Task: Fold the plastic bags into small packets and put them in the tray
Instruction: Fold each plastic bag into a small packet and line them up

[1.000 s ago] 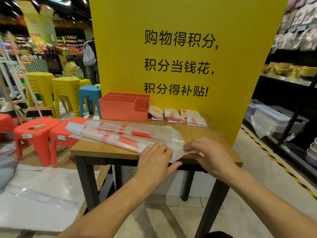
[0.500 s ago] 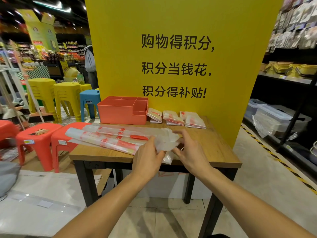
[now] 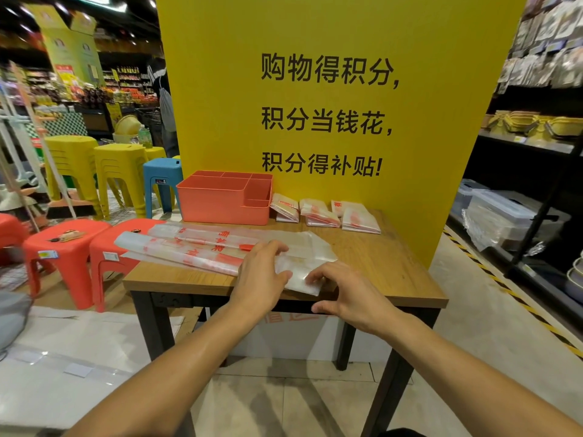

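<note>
Head-worn wide-angle view, looking forward and down over a wooden table.
The single camera is sitting at the person's head height, facing the yellow panel behind the table and tilting downward, so both forearms are entering from the bottom edge and the left hand and right hand are lying near the frame's centre, close to the lens. The wide lens is bowing the shelving at the right and the stools at the left.
</note>
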Tool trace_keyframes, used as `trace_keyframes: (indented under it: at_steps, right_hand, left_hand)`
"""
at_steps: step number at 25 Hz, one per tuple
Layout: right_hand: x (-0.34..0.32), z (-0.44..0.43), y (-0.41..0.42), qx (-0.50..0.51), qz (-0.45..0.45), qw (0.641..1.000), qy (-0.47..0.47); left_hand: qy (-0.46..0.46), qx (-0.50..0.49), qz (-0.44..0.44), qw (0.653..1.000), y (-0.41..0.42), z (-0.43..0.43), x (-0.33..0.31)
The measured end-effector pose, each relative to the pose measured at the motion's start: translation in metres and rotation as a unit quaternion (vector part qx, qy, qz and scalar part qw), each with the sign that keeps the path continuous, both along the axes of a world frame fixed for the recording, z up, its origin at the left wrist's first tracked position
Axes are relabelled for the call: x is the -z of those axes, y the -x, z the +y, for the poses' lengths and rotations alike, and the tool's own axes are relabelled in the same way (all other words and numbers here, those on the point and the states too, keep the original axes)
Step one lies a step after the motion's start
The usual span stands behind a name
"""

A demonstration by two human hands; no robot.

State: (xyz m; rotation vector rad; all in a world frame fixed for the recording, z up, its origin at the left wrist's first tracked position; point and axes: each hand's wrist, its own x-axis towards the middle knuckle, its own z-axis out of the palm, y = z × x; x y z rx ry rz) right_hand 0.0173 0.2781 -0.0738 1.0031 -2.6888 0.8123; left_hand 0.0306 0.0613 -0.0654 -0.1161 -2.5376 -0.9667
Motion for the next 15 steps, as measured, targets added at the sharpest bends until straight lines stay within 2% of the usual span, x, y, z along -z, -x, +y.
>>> trace_keyframes:
  at_steps: [3,6,9,12,15]
  right_hand:
    - [0.002,0.001,0.007,-0.01,0.021,1.0,0.013]
    - [0.0,0.001,0.01,-0.015,0.019,0.999,0.031]
    - [-0.004,-0.004,0.009,-0.018,0.044,0.997,0.052]
    - [-0.009,-0.011,0.007,-0.045,0.068,0.992,0.101]
    - [-0.017,-0.022,0.004,-0.029,0.009,0.986,0.167]
  left_hand:
    - [0.095,0.023,0.055,0.994,-0.006,-0.006,0.002]
    - [0.172,0.088,0.04,0.98,-0.014,-0.013,0.004]
    - [0.236,0.079,0.071,0.966,-0.014,-0.02,0.009]
    - [0.234,0.058,0.108,0.965,-0.02,-0.023,0.009]
    - [0.237,0.038,0.149,0.959,-0.03,-0.029,0.011]
